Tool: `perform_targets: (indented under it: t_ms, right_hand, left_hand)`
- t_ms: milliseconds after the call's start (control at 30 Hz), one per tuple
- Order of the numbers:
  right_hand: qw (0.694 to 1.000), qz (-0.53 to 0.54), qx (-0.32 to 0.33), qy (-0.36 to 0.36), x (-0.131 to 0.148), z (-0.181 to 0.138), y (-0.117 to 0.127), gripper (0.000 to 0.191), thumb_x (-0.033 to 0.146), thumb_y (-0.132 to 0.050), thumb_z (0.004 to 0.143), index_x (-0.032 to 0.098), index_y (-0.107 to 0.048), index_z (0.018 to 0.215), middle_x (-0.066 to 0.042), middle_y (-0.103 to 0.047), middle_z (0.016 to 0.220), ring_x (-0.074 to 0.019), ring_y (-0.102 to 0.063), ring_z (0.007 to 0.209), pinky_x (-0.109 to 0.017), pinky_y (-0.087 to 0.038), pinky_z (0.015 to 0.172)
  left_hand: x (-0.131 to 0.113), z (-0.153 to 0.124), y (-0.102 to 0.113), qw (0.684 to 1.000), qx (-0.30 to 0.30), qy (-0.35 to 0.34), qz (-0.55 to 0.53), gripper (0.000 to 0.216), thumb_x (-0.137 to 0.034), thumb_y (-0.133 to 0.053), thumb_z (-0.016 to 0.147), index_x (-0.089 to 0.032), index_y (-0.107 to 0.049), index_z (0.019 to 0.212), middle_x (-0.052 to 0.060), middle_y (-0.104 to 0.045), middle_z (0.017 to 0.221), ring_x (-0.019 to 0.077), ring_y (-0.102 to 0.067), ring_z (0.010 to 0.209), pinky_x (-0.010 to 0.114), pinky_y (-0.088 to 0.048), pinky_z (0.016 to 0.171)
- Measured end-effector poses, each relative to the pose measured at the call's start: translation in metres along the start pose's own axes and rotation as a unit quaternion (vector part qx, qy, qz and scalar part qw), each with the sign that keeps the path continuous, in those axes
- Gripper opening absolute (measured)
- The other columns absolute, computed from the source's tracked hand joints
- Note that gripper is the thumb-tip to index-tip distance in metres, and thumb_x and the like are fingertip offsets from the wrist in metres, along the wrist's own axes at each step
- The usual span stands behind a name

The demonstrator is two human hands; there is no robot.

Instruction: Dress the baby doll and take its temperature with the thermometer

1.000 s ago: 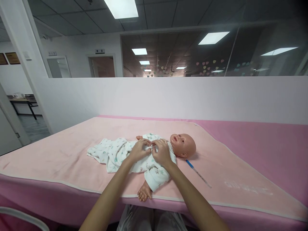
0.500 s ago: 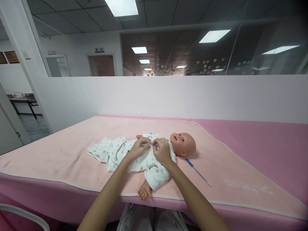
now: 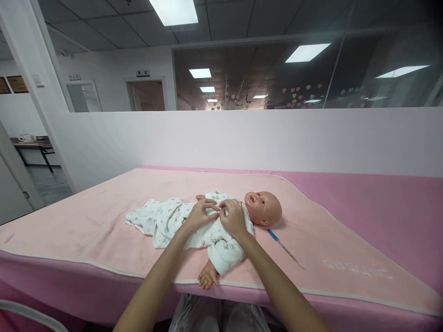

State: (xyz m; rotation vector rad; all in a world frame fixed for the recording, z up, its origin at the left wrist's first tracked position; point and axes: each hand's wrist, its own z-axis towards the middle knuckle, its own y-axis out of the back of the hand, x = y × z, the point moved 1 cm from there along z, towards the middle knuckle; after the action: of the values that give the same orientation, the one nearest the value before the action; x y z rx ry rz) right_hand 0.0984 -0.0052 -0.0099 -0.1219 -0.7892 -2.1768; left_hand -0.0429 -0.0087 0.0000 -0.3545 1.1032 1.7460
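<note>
A baby doll (image 3: pixel 266 208) lies on its back with its head to the right, dressed in a white long-sleeved outfit (image 3: pixel 199 240) with small green prints. My left hand (image 3: pixel 202 215) is at the chest of the outfit, thumb and fingertips closed in on the fabric. Right beside it, my right hand (image 3: pixel 234 217) pinches the front of the outfit just below the doll's neck. The fingertips of both hands almost meet; the exact spot they grip is partly hidden. One doll hand (image 3: pixel 208 275) sticks out of the near sleeve, close to the bed edge.
A thin clear stick with a blue end (image 3: pixel 284 247), perhaps a thermometer or pen, lies right of the doll's head. Beneath everything is a peach mat (image 3: pixel 104 203) on a pink sheet (image 3: pixel 387 198). A white half wall (image 3: pixel 263 140) with glass above stands behind.
The thumb and fingers of my left hand have shifted slightly at the chest of the outfit. My right hand and the doll stay nearly in place.
</note>
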Motion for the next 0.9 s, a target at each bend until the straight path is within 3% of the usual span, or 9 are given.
perform_targets:
  t_ms: [133, 200, 400, 567, 700, 900]
  right_hand:
    - [0.999, 0.010, 0.012, 0.050, 0.007, 0.000, 0.002, 0.018, 0.005, -0.043, 0.068, 0.019, -0.054, 0.071, -0.002, -0.057, 0.070, -0.0172, -0.048, 0.075, -0.033, -0.033, 0.079]
    - [0.996, 0.016, 0.030, 0.088, 0.013, -0.001, 0.003, 0.019, 0.006, -0.045, 0.069, 0.020, -0.057, 0.076, -0.002, -0.058, 0.076, -0.0174, -0.048, 0.079, -0.035, -0.032, 0.083]
    - [0.990, 0.003, 0.075, 0.122, 0.024, -0.003, -0.001, 0.016, 0.015, -0.051, 0.074, 0.021, -0.059, 0.087, -0.006, -0.056, 0.103, -0.0208, -0.045, 0.099, -0.038, -0.032, 0.088]
    - [0.994, 0.016, 0.074, 0.085, 0.020, -0.003, -0.003, 0.006, 0.016, -0.050, 0.077, 0.019, -0.055, 0.077, -0.004, -0.058, 0.090, -0.0183, -0.048, 0.091, -0.034, -0.034, 0.083]
    - [0.995, 0.014, 0.075, 0.071, 0.019, -0.003, -0.004, 0.005, 0.017, -0.049, 0.079, 0.019, -0.053, 0.077, -0.002, -0.058, 0.080, -0.0170, -0.050, 0.083, -0.031, -0.034, 0.079]
    - [0.995, -0.004, 0.081, 0.055, 0.019, -0.003, -0.006, 0.006, 0.018, -0.048, 0.080, 0.019, -0.052, 0.076, -0.002, -0.059, 0.079, -0.0163, -0.049, 0.081, -0.029, -0.034, 0.075]
  left_hand:
    - [-0.003, -0.003, 0.018, 0.994, 0.101, 0.007, -0.047, 0.030, -0.024, -0.065, 0.065, -0.023, -0.062, 0.095, 0.003, -0.061, 0.101, 0.0185, -0.054, 0.097, 0.031, -0.041, 0.088]
    - [-0.002, -0.008, 0.030, 0.992, 0.117, 0.013, -0.034, 0.034, -0.025, -0.066, 0.064, -0.023, -0.061, 0.097, 0.002, -0.062, 0.101, 0.0185, -0.055, 0.095, 0.031, -0.042, 0.085]
    - [0.004, -0.026, 0.044, 0.998, 0.050, 0.000, 0.032, 0.021, -0.028, -0.062, 0.068, -0.022, -0.063, 0.088, 0.002, -0.062, 0.098, 0.0180, -0.055, 0.095, 0.030, -0.041, 0.086]
    - [0.002, -0.033, 0.039, 0.992, -0.017, -0.024, 0.119, 0.017, -0.030, -0.057, 0.073, -0.023, -0.063, 0.087, 0.002, -0.063, 0.091, 0.0182, -0.056, 0.089, 0.031, -0.041, 0.082]
    - [0.002, -0.035, 0.037, 0.987, -0.020, -0.032, 0.153, 0.015, -0.026, -0.054, 0.074, -0.023, -0.063, 0.086, 0.002, -0.063, 0.090, 0.0190, -0.055, 0.088, 0.032, -0.040, 0.083]
    - [0.009, -0.033, 0.036, 0.993, -0.011, -0.014, 0.117, 0.014, -0.021, -0.054, 0.071, -0.021, -0.065, 0.079, 0.004, -0.060, 0.099, 0.0187, -0.054, 0.093, 0.029, -0.041, 0.084]
